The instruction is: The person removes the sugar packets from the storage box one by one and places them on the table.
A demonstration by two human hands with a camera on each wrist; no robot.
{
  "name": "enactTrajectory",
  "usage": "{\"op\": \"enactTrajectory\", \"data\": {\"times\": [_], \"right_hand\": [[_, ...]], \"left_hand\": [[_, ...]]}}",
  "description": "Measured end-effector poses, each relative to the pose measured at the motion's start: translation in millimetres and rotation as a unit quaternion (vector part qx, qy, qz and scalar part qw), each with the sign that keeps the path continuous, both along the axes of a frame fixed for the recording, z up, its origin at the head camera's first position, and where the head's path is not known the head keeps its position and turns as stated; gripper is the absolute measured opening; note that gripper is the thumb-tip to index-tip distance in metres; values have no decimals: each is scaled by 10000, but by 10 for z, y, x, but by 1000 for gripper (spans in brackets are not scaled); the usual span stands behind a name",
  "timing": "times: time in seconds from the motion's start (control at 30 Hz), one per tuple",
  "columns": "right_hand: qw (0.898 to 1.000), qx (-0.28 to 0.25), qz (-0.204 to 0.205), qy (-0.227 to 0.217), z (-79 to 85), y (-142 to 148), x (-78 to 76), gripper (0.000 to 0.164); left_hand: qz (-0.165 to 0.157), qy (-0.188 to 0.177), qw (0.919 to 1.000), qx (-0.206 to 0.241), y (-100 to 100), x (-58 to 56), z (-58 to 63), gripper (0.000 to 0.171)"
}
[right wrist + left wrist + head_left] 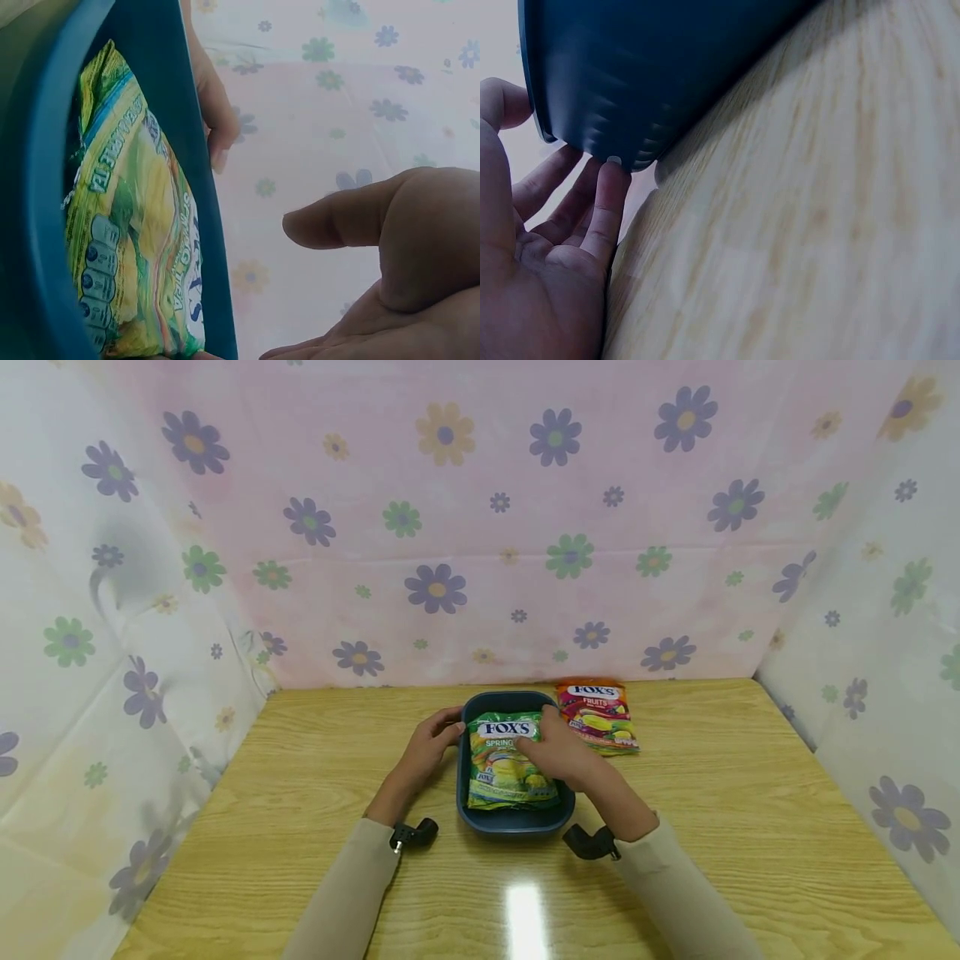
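Observation:
A dark blue plastic tub (pixel 517 823) stands on the table, with a green and yellow Fox's candy packet (pixel 504 768) lying face up inside it. At the tub's left wall is my left hand (pixel 429 747); its thumb meets the rim and its fingertips hold the outer side, as the left wrist view shows. My right hand (pixel 564 752) reaches over the tub's right rim. Its thumb (pixel 330 217) is stretched out above the packet, and a fingertip touches the packet's upper edge. The other right fingers are mostly hidden.
A red Fox's fruits candy packet (pixel 600 718) lies on the wooden table (pixel 322 785) behind my right hand, close to the tub. Flower-patterned cloth (pixel 495 527) hangs behind the table and along both sides.

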State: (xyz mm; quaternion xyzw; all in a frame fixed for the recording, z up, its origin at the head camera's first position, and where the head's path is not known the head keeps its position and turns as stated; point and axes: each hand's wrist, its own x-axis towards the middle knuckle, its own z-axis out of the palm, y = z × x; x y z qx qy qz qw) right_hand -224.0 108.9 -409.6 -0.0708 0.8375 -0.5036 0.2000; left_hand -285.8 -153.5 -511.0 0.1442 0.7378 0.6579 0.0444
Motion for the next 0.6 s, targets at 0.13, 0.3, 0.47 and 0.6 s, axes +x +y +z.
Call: {"op": "enactTrajectory", "data": {"times": [0.13,0.3,0.47,0.6], "right_hand": [[9998,163,-127,-24,13,-6,5,93],[9993,304,-188,-146,22,10,-9,96],[9991,245,-296,-160,10,36,-29,92],[9993,42,-321,-183,-2,53,-40,92]], "left_hand": [[23,1,10000,8,-5,5,9,41],[35,-26,10000,9,-1,2,15,40],[19,2,10000,9,-2,2,8,41],[18,5,10000,-24,-7,2,1,41]]}}
